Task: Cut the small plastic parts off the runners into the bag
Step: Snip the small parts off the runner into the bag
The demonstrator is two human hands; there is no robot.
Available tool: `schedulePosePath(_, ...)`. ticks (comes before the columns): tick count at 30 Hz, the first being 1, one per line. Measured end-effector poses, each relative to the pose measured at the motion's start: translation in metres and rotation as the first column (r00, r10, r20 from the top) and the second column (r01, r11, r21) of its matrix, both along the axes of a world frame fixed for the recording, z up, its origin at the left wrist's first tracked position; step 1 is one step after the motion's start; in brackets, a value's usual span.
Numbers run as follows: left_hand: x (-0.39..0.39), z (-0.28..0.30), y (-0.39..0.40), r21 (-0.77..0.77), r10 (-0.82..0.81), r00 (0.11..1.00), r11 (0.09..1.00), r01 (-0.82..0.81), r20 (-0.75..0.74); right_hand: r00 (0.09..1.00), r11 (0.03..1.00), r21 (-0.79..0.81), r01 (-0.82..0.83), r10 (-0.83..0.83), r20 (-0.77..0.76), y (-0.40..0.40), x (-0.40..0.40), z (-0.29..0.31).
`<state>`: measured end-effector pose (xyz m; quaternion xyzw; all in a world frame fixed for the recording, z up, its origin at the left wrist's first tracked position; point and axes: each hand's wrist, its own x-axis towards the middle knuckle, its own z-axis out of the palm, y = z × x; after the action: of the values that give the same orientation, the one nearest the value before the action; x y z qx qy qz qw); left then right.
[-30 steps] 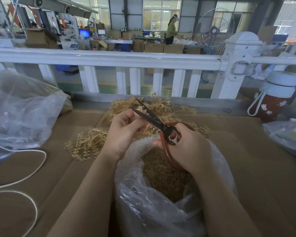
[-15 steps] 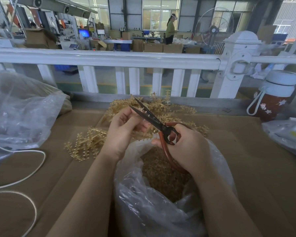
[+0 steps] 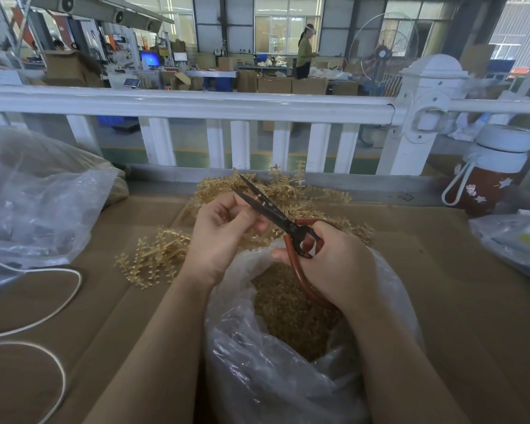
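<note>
Two hands, left hand (image 3: pixel 224 237) and right hand (image 3: pixel 337 264), one scissors (image 3: pixel 276 214), one bag (image 3: pixel 288 377).

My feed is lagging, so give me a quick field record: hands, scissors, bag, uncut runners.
left hand: pinching a runner at the blades
right hand: holding the scissors by red handles
blades: open, pointing away and left
bag: open under both hands, cut parts inside
runners: heaped on the cardboard, left of and behind the hands
</note>
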<state>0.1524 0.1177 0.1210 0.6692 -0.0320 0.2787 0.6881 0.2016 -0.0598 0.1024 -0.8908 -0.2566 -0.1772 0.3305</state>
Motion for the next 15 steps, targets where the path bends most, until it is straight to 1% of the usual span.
schedulePosePath(9, -0.0006, 0.0017, -0.0004, -0.01, -0.044, 0.999, 0.999, 0.044, 0.008, 1.0, 0.999, 0.036, -0.008, 0.007, 0.011, 0.0008, -0.0011, 0.0005)
schedulePosePath(15, -0.0011, 0.0023, -0.0004, -0.004, -0.061, 0.998, 0.998, 0.061, 0.015, 1.0, 1.0, 0.025, -0.006, 0.005, 0.018, 0.0011, 0.0012, -0.0023)
